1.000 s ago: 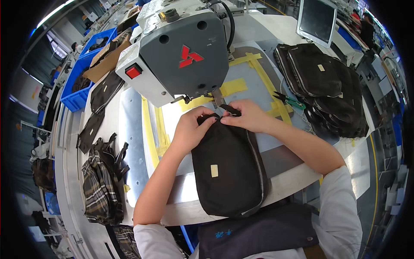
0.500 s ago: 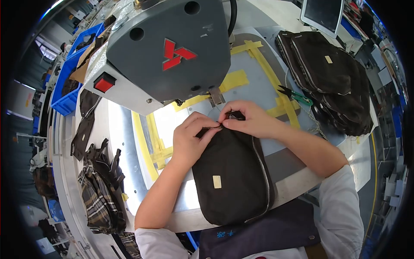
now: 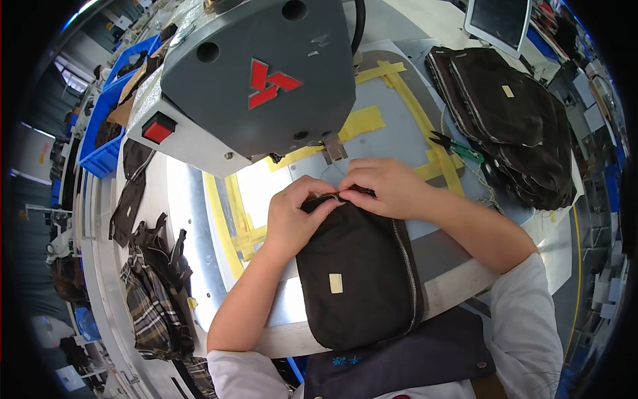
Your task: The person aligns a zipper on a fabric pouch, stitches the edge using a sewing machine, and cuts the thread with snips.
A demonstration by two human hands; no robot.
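A dark fabric bag piece (image 3: 362, 279) with a zipper down its right side and a small pale label lies in front of me, over the front edge of the work plate. My left hand (image 3: 296, 216) pinches its top edge between thumb and fingers. Close beside it, my right hand (image 3: 385, 189) is closed on the same top edge, fingertips almost touching the left ones. Just beyond the hands is the needle area of a sewing machine (image 3: 266, 86) with a dark grey head and red emblem. What lies between the fingertips is partly hidden.
Green-handled thread snips (image 3: 465, 151) lie on the right, by a stack of dark bag pieces (image 3: 505, 113). Yellow tape (image 3: 412, 106) marks the plate. On the left are plaid-lined pieces (image 3: 156, 292) and blue bins (image 3: 103, 136). A screen (image 3: 498, 23) stands at back right.
My fingers have shifted slightly along the top edge, and the right fingers are now lower and more closed over it. The bag piece has moved slightly toward me.
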